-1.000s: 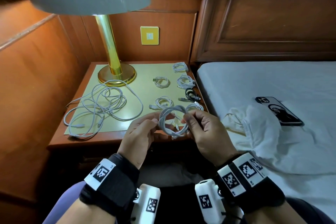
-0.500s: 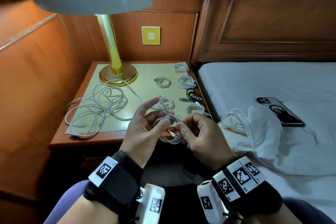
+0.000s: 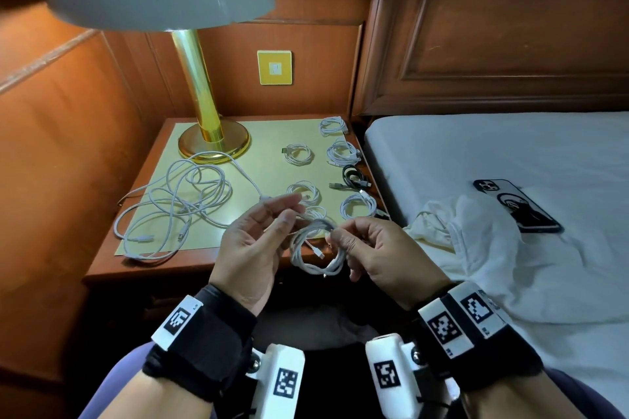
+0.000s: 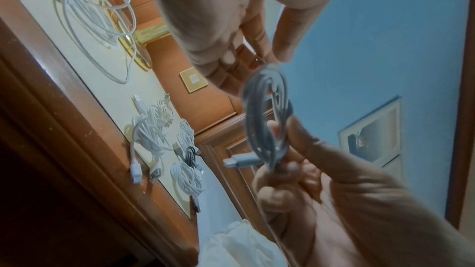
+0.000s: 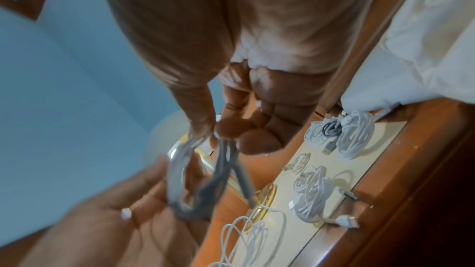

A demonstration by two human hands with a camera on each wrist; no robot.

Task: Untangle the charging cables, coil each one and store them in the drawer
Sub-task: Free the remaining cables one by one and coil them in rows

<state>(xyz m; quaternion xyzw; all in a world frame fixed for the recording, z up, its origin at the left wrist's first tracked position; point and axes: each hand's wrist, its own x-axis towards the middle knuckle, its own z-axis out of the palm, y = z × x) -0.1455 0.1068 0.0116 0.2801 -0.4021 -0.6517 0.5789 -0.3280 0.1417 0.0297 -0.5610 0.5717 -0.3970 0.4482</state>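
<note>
I hold a coiled white charging cable [image 3: 315, 250] between both hands, just in front of the nightstand [image 3: 170, 269]. My right hand [image 3: 335, 236] pinches the coil's upper right with thumb and fingertips, plainly so in the right wrist view [image 5: 213, 131]. My left hand [image 3: 289, 214] has long fingers and its thumb on the coil's left side; the cable's loose end lies across its palm. A tangle of white cables [image 3: 177, 207] sprawls on the yellow mat at the left. Several coiled white cables [image 3: 299, 155] and one black coil [image 3: 352, 177] lie at the right. No drawer shows.
A brass lamp [image 3: 211, 133] with a wide shade stands at the nightstand's back left. Wood panelling closes the left side. The bed [image 3: 510, 153] lies to the right with a phone [image 3: 517, 206] and a crumpled white cloth [image 3: 476, 248] on it.
Both hands have come a little nearer my body with the coil. My left fingers have straightened and spread, and the coil now hangs lower between the hands.
</note>
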